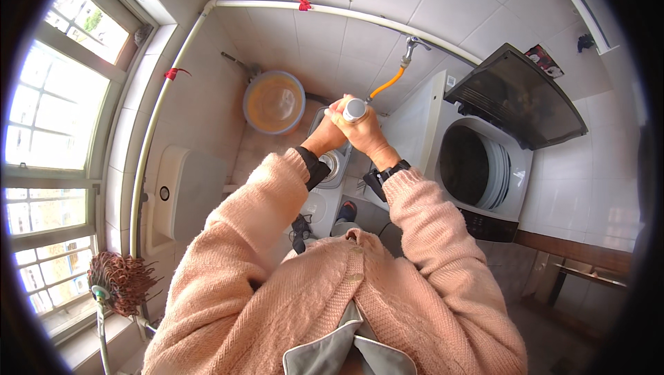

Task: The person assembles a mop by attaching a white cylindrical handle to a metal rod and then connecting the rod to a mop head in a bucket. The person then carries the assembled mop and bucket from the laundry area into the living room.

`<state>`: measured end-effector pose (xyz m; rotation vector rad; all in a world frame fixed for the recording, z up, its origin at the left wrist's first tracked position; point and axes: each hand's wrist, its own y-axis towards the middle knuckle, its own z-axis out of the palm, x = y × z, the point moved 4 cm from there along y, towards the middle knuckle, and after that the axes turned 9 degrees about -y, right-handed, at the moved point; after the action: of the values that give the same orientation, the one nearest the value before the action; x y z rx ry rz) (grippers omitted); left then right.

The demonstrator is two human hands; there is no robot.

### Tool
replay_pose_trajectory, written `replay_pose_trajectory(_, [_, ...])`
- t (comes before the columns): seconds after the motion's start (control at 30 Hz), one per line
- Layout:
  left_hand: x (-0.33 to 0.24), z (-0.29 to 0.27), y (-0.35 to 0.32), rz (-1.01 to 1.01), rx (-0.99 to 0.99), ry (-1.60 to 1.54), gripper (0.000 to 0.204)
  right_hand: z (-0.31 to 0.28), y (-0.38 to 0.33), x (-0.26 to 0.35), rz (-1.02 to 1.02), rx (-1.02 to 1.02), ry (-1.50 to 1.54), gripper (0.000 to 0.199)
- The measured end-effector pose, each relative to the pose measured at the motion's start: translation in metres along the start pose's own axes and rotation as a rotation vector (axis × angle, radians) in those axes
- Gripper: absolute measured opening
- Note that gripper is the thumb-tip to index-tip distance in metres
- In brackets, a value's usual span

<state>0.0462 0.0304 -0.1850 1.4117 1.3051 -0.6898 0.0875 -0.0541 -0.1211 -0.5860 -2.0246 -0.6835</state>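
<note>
Both my hands are together at the middle of the view, in front of my chest. My right hand (pixel 368 137) is wrapped round a pole with a round grey-and-white end cap (pixel 355 110), seen almost end-on. Closed against the same pole, my left hand (pixel 326 133) presses close beside the right one. The pole's lower part is hidden behind my hands and wrists. Below my left wrist, a round metal part (pixel 330 162) shows in a light grey base, partly covered by my dark wristband (pixel 315 167).
A round basin (pixel 274 102) stands at the far wall. On the right is a top-loading washing machine (pixel 443 140) with its dark lid (pixel 519 98) raised. An orange hose (pixel 387 83) hangs from a tap (pixel 411 50). A mop with brown strands (pixel 119 284) leans by the window.
</note>
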Motion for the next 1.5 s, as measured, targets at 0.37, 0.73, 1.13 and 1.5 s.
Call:
replay_pose_trajectory(0.37, [-0.084, -0.025, -0.001, -0.04, 0.24, -0.242, 0.033, -0.032, -0.005, 0.068, -0.009, 0.202, 0.036, 0.02])
replay_pose_trajectory(0.73, [-0.194, -0.043, 0.023, 0.125, 0.036, -0.161, 0.03, -0.066, 0.011, 0.157, -0.302, 0.043, 0.227, 0.015])
replay_pose_trajectory(1.13, [-0.019, 0.003, 0.007, 0.001, -0.01, -0.138, 0.026, -0.01, -0.001, 0.009, 0.005, -0.017, -0.008, 0.025])
replay_pose_trajectory(1.5, [-0.054, -0.01, -0.001, -0.067, 0.26, -0.111, 0.035, -0.031, -0.012, 0.074, -0.015, 0.172, -0.06, 0.014])
